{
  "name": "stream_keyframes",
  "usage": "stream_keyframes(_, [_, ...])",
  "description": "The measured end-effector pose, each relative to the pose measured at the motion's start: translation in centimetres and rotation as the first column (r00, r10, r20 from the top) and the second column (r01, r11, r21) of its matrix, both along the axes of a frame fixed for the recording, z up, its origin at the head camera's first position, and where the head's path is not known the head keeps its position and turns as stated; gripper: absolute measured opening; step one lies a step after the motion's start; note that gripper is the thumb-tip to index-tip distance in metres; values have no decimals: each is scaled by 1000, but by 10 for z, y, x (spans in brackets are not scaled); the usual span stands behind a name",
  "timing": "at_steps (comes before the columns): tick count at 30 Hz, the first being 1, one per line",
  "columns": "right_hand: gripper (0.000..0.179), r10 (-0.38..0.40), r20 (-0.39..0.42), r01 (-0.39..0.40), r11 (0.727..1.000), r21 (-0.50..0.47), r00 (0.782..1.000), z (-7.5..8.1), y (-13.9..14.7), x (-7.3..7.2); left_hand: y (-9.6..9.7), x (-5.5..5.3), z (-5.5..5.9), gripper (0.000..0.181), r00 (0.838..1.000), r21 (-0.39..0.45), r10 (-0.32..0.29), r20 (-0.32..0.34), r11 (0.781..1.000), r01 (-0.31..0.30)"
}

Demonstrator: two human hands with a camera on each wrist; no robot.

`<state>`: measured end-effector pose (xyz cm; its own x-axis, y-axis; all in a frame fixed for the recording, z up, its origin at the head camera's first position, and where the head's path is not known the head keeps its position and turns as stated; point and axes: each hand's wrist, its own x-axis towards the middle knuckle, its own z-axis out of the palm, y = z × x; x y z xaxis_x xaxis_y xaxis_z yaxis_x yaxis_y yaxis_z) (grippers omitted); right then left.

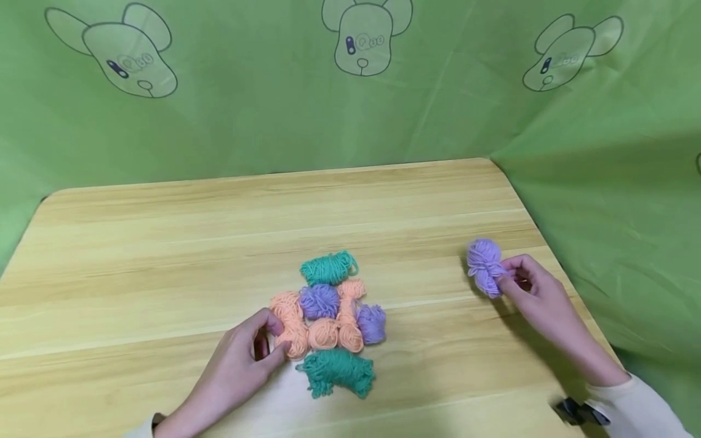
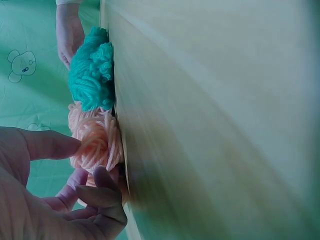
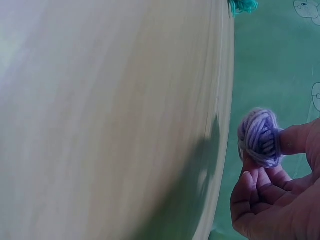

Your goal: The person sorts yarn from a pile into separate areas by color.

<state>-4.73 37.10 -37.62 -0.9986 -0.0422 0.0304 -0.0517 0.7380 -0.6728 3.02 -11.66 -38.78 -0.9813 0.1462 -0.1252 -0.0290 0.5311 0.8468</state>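
Note:
My right hand (image 1: 539, 298) pinches a purple yarn skein (image 1: 484, 267), tied at its middle, above the right part of the table; the right wrist view shows this skein (image 3: 260, 137) between thumb and fingers. At the left side of a yarn cluster, my left hand (image 1: 238, 359) grips a peach yarn skein (image 1: 296, 339) by its lower end. Touching it in the cluster are a purple skein (image 1: 319, 301), a peach ball (image 1: 323, 334) and another peach skein (image 1: 347, 313). A second purple bundle (image 1: 371, 324) lies at the cluster's right.
One green skein (image 1: 328, 268) lies at the far side of the cluster, another green skein (image 1: 338, 371) at the near side. Everything rests on a wooden table (image 1: 164, 255). Green cloth (image 1: 246, 109) with printed animal heads hangs behind and to the right.

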Motion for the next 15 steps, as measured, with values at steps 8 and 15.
stream_keyframes(8, [24,-34,22,33,999,37,999,-1,7,-3,0,1,0,26,1000,-36,-9,2,999,9])
stream_keyframes(15, [28,-26,51,24,998,55,998,0,15,-6,0,-1,0,25,1000,-40,-17,-8,999,17])
